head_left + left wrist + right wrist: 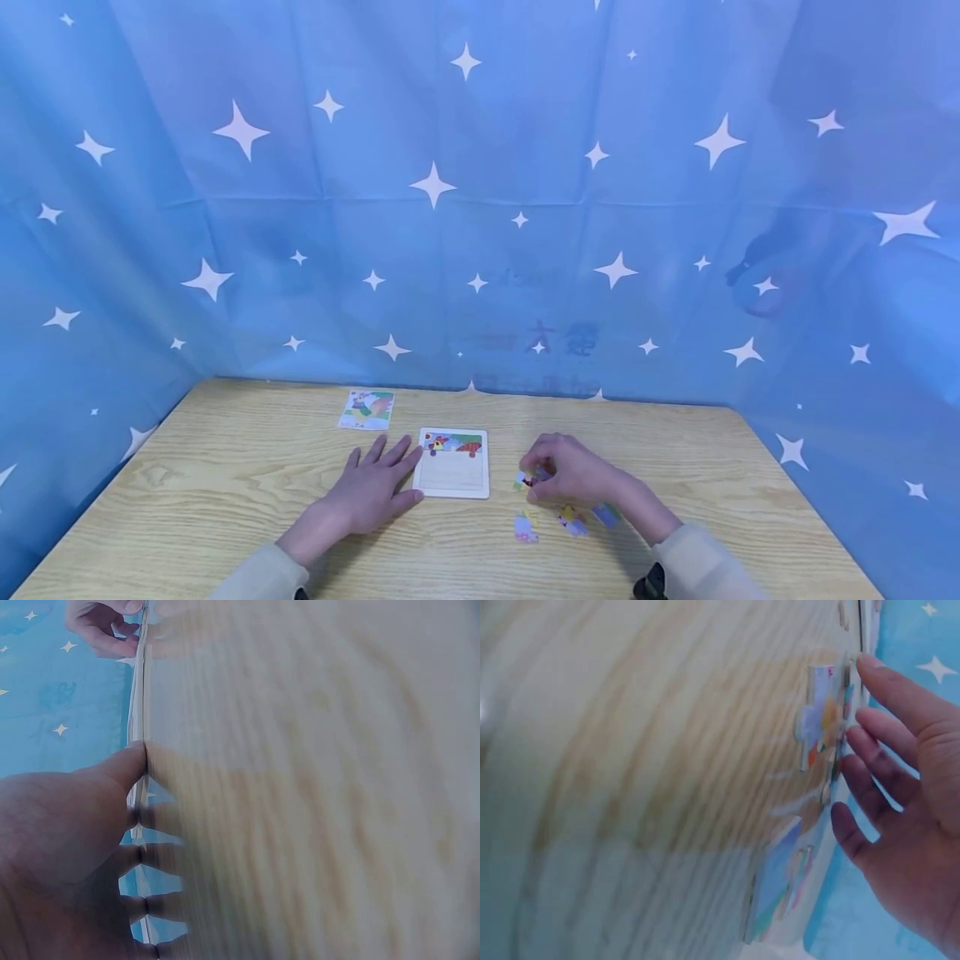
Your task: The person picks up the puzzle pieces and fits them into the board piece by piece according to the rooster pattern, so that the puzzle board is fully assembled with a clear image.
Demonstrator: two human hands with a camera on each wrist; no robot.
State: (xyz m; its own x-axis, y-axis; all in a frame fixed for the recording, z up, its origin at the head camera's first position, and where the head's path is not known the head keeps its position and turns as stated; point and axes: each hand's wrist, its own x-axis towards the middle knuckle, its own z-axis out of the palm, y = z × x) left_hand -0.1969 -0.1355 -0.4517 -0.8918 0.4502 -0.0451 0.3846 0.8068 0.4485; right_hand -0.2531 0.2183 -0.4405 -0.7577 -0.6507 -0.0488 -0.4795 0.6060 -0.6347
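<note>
Curtain (510, 125): blue, white four-pointed stars; hangs behind the table and along both sides.
Table (225, 500): pale wood grain.
Left hand (375, 493): palm down on table, fingers spread; thumb and index at the tray's left edge; nothing gripped.
Right hand (568, 471): fingers loosely bent over pieces, thumb and index tips apart; whether it has hold of one, cannot tell.
Tray (452, 480): white rim, square, lying flat between the hands; top row bears a coloured picture, the rest bare.
Card (366, 411): coloured picture; flat, beyond the left hand, apart from the tray.
Pieces: several, coloured, right of the tray; one (527, 527) nearest the table's front, others (573, 522) below the right palm, some partly hidden by the fingers.
</note>
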